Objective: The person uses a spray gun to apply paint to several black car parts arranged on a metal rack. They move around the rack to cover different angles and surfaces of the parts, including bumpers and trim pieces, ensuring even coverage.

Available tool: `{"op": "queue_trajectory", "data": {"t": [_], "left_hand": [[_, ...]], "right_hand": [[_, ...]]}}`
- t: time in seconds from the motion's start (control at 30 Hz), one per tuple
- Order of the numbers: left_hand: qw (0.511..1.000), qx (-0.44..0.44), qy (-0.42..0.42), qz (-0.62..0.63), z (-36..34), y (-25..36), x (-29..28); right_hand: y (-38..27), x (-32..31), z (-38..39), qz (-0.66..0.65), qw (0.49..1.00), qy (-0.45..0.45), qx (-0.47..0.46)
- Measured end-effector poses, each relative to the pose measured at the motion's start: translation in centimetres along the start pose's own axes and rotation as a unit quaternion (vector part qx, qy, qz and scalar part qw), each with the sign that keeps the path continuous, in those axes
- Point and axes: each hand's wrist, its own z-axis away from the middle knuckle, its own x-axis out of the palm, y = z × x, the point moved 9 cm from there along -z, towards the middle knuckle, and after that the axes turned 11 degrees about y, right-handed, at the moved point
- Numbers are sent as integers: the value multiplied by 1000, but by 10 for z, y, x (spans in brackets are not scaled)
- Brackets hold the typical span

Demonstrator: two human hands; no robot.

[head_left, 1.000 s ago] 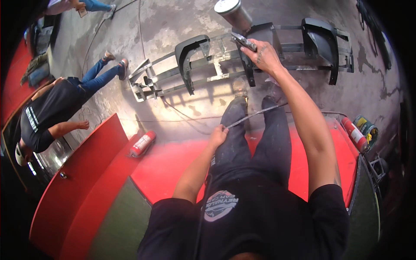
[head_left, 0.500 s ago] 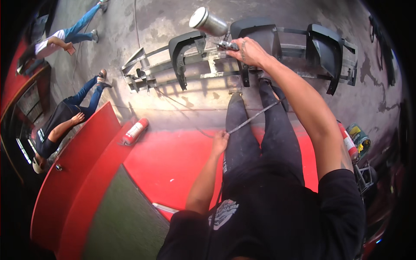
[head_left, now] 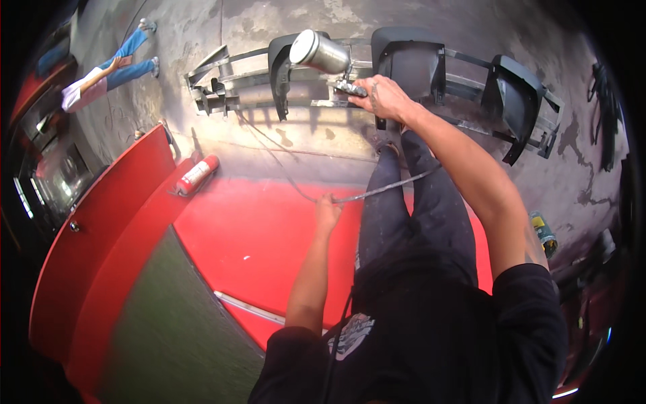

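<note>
Now the right hand (head_left: 383,97) wraps its fingers round the spray gun (head_left: 329,56), held out toward the metal rack (head_left: 464,88) that seemingly props those black fender flares (head_left: 408,59) off the floor (head_left: 303,145); the left hand (head_left: 328,213), fingers curled narrowly round the hose (head_left: 385,190), likely keeps slack clear

Smooth, shiny metal on the cup (head_left: 321,52) of the spray gun (head_left: 349,88), over the rack (head_left: 245,81). Dull grey metal along the rack itself; smooth, matt black with a plastic look on the arched panels (head_left: 407,57) across it. Rough, blotchy concrete for the floor (head_left: 202,30) around the rack. On the rack's near side: dull, rubbery-looking hose (head_left: 393,185), matt dark cloth in trousers (head_left: 385,215) and T-shirt (head_left: 437,343), smooth red platform (head_left: 249,229), glossy red fire extinguisher (head_left: 197,174).
</note>
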Motion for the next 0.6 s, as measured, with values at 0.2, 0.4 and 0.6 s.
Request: {"op": "queue_trajectory", "data": {"t": [0.2,0.4,0.6], "left_hand": [[999,-13,33,22,17,1,10],[994,-19,99,41,26,-12,12],[990,-39,116,66,24,-38,13]], "right_hand": [[-8,6,-18,37,999,-16,31],[-41,-21,-72,19,980,196,7],[-76,59,-82,42,989,138,-45]]}}
